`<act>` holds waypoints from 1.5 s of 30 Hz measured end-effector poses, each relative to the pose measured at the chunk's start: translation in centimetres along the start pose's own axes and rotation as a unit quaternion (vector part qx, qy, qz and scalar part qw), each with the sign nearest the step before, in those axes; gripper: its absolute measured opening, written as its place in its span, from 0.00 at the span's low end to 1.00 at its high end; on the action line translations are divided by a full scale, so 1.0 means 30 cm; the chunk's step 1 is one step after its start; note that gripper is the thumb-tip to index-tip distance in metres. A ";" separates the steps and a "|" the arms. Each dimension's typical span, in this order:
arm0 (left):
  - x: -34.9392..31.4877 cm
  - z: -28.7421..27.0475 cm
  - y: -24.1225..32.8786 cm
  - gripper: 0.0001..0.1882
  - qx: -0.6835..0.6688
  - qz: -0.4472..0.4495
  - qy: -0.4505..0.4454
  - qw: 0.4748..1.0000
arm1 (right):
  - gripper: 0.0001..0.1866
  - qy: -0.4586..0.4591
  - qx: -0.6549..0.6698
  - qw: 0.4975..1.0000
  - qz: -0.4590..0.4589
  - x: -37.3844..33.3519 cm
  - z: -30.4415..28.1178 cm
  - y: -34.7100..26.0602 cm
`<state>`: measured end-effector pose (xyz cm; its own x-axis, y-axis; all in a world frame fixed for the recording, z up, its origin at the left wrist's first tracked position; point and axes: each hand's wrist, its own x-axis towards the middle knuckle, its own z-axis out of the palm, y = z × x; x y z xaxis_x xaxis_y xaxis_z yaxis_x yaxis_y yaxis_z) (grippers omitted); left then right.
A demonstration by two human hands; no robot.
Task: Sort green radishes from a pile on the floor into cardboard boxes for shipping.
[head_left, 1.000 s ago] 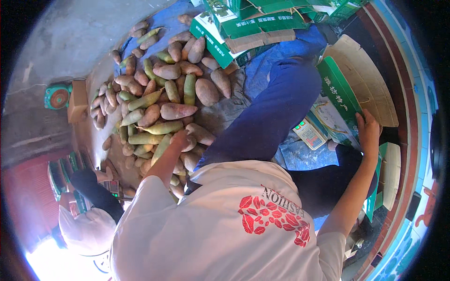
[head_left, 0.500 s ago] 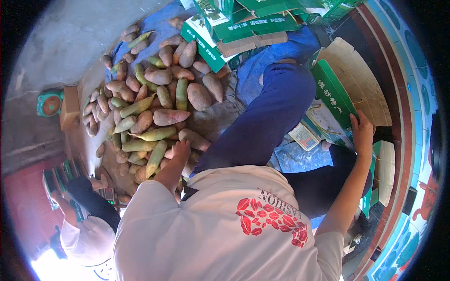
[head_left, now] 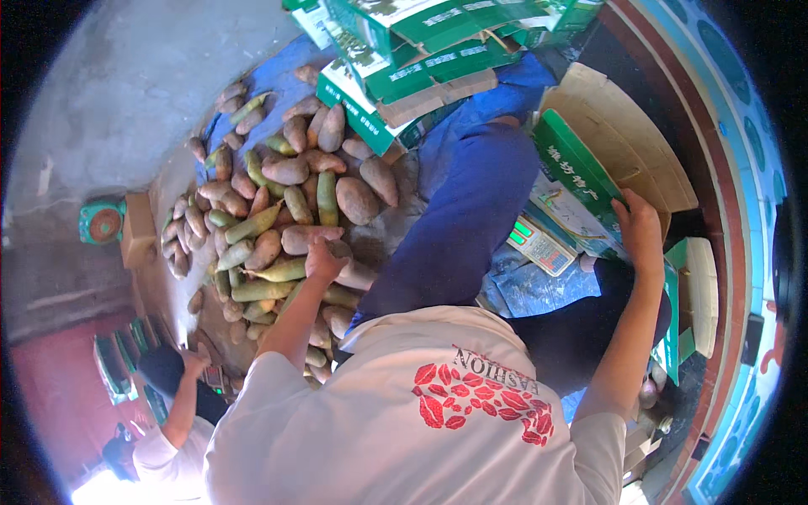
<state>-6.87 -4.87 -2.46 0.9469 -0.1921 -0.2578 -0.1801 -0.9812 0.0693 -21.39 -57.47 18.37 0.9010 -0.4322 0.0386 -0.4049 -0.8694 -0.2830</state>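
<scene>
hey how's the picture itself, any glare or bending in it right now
In the head view, washed-out glare at lower left beside the co-worker; in the head view, brown edging bowing at right, corners black; in the head view, right hand reasonably clear.

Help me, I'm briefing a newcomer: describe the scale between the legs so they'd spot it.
Find the green box the right hand holds. Just left of it, between the legs, sits a small pale scale. Its lit green display sets it apart from the box.

A produce-packing room; heaped root vegetables (head_left: pixel 255 225), stacked green cartons (head_left: pixel 438 67) and a scale (head_left: pixel 545 247).
</scene>
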 end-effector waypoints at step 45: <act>0.152 -0.689 1.407 0.26 -0.147 0.552 0.125 0.811 | 0.07 -0.066 0.004 0.994 -0.085 -0.062 0.018 -0.008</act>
<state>-4.64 -46.76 19.21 0.2828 -0.9050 0.3178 -0.9187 -0.1603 0.3610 -22.88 -56.33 17.84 0.9693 -0.2428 -0.0395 -0.2436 -0.9253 -0.2907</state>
